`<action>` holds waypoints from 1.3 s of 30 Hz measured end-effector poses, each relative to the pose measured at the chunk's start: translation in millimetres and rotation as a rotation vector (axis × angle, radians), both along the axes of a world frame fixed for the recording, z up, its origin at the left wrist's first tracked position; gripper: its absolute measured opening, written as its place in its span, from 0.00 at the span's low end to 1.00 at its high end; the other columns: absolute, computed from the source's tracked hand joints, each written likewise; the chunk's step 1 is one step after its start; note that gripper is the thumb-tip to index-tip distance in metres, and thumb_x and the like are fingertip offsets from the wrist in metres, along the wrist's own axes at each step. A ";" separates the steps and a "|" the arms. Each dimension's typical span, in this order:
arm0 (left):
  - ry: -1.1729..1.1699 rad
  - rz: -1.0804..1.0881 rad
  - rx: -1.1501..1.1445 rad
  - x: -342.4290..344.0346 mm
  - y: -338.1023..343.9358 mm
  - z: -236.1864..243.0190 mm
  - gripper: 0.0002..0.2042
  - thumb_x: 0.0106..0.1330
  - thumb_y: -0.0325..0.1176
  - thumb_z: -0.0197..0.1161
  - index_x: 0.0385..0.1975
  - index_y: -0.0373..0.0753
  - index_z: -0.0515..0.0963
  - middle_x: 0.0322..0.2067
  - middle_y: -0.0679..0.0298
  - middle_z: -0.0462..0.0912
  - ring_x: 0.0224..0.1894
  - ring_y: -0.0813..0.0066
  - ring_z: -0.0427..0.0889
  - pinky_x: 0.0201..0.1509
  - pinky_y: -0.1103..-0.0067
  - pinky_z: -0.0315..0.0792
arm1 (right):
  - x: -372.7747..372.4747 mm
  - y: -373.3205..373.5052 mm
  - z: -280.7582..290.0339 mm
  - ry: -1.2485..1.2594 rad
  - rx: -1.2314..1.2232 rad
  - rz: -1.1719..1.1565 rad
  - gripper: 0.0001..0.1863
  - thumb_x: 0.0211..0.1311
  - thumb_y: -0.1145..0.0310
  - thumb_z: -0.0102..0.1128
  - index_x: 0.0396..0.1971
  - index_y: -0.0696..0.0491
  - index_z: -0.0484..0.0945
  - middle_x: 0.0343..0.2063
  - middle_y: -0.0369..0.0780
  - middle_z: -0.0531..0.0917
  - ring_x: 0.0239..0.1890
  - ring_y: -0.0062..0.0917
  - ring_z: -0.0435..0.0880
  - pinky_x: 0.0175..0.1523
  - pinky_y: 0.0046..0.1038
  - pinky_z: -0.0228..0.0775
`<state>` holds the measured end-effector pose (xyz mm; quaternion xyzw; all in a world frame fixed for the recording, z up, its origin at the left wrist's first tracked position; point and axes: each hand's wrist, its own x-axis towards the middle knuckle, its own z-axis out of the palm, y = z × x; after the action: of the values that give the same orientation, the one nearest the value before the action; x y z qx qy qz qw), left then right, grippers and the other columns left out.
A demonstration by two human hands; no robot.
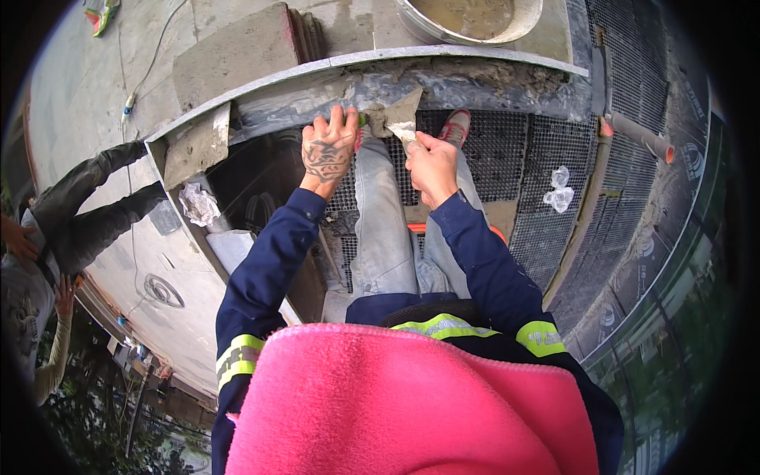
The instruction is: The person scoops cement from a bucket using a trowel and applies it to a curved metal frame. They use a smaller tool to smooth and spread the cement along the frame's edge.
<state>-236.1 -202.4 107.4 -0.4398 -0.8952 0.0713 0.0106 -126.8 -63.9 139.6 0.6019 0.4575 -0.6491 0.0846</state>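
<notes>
From afar, I see the right hand (434, 169) holding a grey-smeared triangular metal trowel (406, 111) just beyond its closed fingers (420, 150), presumably for control, while the left hand (328, 152) grips a mostly hidden green object (363, 119).

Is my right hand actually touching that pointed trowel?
Touching. The head view shows it: your right hand grips the near end of the pointed trowel, whose blade points away from you.

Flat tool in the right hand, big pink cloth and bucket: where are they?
Flat tool (406, 111), head view: on its grey blade.
Pink cloth (396, 396), head view: on its fuzzy middle.
Bucket (526, 21), head view: on its pale right wall.
</notes>
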 end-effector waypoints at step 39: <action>-0.080 0.009 0.122 -4.7 25.8 -8.2 0.17 0.53 0.31 0.62 0.45 0.50 0.76 0.35 0.69 0.76 0.30 0.69 0.78 0.31 0.73 0.72 | 22.6 34.2 -6.0 0.060 0.266 0.238 0.24 0.63 0.75 0.55 0.60 0.63 0.69 0.19 0.34 0.77 0.14 0.12 0.68 0.17 0.20 0.56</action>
<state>-240.9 -176.6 99.3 -0.4367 -0.8996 -0.0008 0.0012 -104.2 -29.6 133.6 0.5296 0.6099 -0.5857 0.0668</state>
